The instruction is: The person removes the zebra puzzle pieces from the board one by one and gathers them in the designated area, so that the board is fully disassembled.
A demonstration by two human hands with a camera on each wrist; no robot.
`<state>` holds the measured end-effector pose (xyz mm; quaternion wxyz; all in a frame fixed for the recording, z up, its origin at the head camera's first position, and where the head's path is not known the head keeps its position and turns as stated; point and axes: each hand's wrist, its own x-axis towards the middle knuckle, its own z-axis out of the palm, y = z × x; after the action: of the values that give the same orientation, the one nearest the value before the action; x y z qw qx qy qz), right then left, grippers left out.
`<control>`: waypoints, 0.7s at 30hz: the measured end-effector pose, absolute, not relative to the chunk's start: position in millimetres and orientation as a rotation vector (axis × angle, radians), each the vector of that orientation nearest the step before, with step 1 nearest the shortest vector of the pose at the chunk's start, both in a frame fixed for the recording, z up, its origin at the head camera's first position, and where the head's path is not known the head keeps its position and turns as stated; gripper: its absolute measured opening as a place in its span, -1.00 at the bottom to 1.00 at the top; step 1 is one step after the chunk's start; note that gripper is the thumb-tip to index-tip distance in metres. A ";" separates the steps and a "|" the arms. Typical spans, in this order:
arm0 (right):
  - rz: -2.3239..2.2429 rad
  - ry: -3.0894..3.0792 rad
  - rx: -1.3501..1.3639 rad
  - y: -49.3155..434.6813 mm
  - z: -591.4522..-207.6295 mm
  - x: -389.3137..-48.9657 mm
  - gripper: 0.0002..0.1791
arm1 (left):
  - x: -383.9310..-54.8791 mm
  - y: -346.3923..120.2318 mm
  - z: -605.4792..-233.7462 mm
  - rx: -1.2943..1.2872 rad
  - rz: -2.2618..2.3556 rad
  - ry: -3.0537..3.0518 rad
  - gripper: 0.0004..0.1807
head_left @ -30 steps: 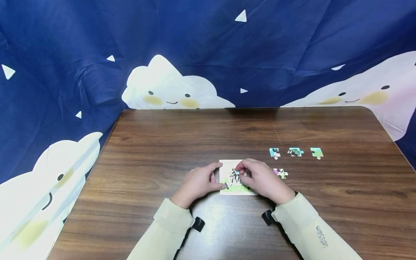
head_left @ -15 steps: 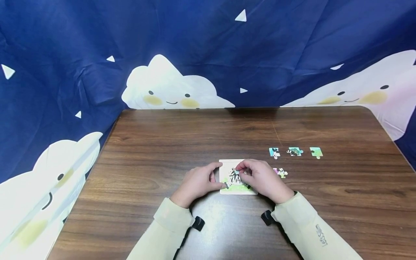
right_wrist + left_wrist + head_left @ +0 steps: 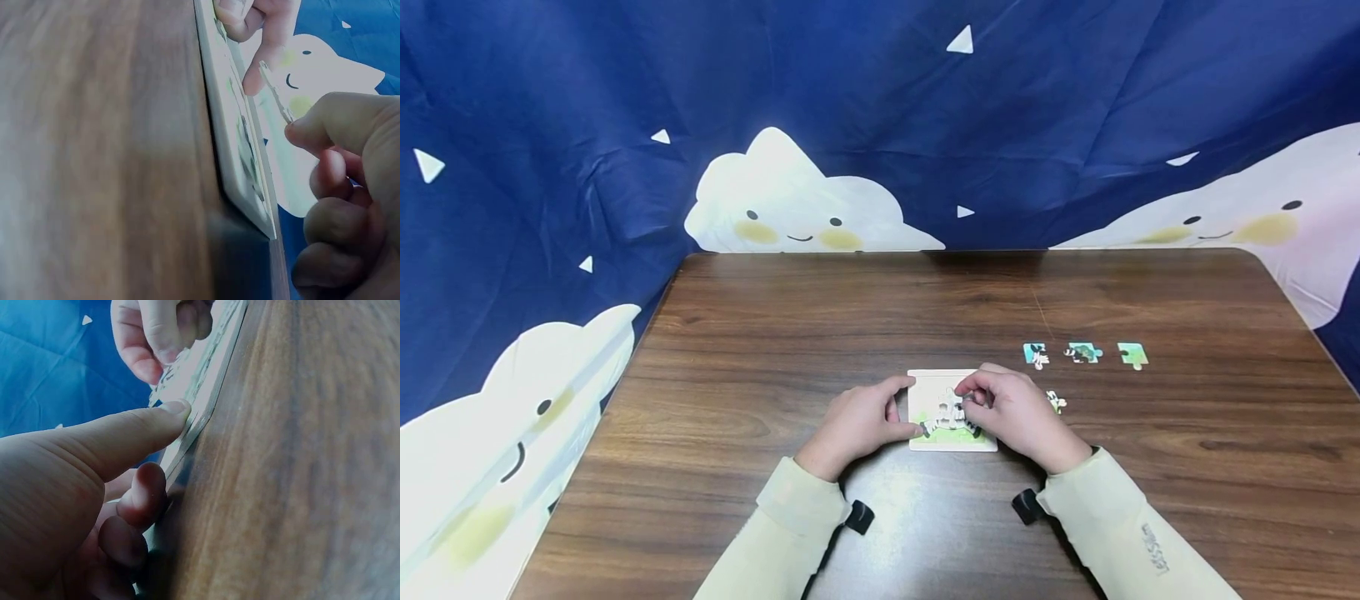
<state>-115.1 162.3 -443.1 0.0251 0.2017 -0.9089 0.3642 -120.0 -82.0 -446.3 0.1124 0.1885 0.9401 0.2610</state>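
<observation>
A puzzle board [image 3: 934,379] with a pale raised rim lies in front of me, with green grass and zebra legs along its lower part. My left hand [image 3: 857,423] is at the board's left side. Its straight thumb [image 3: 172,411] rests on the near left corner, and its index fingertip touches the far left corner. Between thumb and index finger my right hand [image 3: 1018,417] pinches a thin jigsaw piece [image 3: 275,94], tilted nearly on edge above the board. The fingers hide part of the piece and the board's right side.
Three jigsaw pieces lie in a row beyond my right hand: a blue one with black and white [image 3: 1036,356], a patterned one [image 3: 1083,352] and a green one [image 3: 1132,355]. Another piece [image 3: 1056,402] shows behind the right hand. A blue cloud-print curtain [image 3: 880,100] hangs past the table.
My right hand has shifted slightly right, lifting the pinched piece. Black-and-white stripes mid-board have given way to a pale outlined surface. A magenta piece is now hidden behind the right hand.
</observation>
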 end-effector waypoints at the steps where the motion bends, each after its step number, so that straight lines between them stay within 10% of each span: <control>1: 1.130 -2.811 0.619 163.4 -443.2 -114.8 -0.84 | -119.9 -81.8 -446.3 0.552 0.766 2.759 -0.25; 21: 1.153 -2.888 0.460 207.2 -444.0 -106.3 -0.84 | -118.7 -81.7 -446.4 0.547 0.761 2.768 -0.26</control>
<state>-106.3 207.2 -444.0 -0.0009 0.1464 -0.9187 0.3668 -118.7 -81.7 -446.4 0.1097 0.1859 0.9415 0.2588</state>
